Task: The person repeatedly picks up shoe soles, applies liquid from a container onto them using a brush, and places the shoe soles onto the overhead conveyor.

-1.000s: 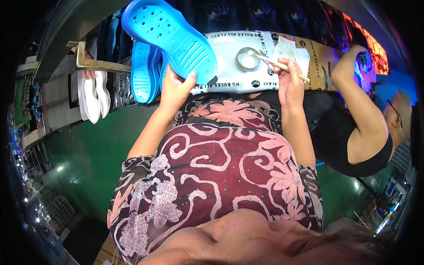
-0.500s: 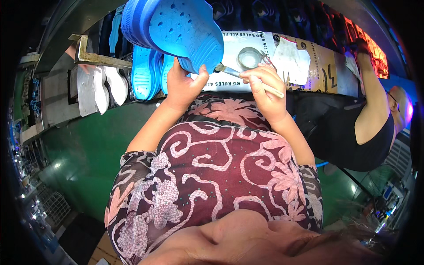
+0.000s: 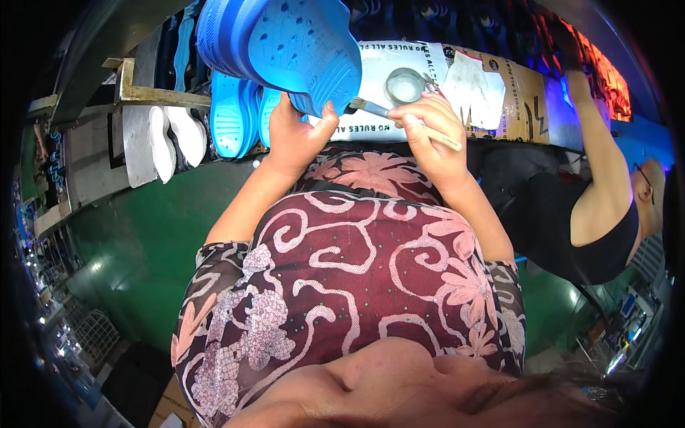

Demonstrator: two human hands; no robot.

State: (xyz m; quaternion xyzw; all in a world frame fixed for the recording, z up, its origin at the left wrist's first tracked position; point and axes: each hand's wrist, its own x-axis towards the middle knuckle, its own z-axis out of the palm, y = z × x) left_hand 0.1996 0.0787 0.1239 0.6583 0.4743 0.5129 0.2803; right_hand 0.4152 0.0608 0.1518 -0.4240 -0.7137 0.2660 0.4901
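A blue foam clog (image 3: 307, 53), dotted with small holes and ribbed at its near end, is held up in front of me at the top. My left hand (image 3: 300, 139) grips its near edge, thumb on the ribbed side and fingers mostly behind it. Between the fingers and thumb of my right hand (image 3: 434, 135) is a flat paintbrush (image 3: 374, 108) with a pale wooden handle. Its dark bristles are right at the clog's right edge; whether they touch cannot be made out. Beyond the brush stands a round clear cup (image 3: 404, 85) with something pale in it.
Blue soles (image 3: 232, 118) and a pair of white soles (image 3: 185, 135) lie left of my left hand, beside a metal bracket (image 3: 153, 93). White printed sheeting and cardboard (image 3: 528, 107) cover the bench. To the right a co-worker in black (image 3: 571, 221) reaches toward a red-lit area.
My right hand and the brush have shifted slightly to the right. The clog stays nearly still in my left hand. The co-worker's head and arm have moved a little.
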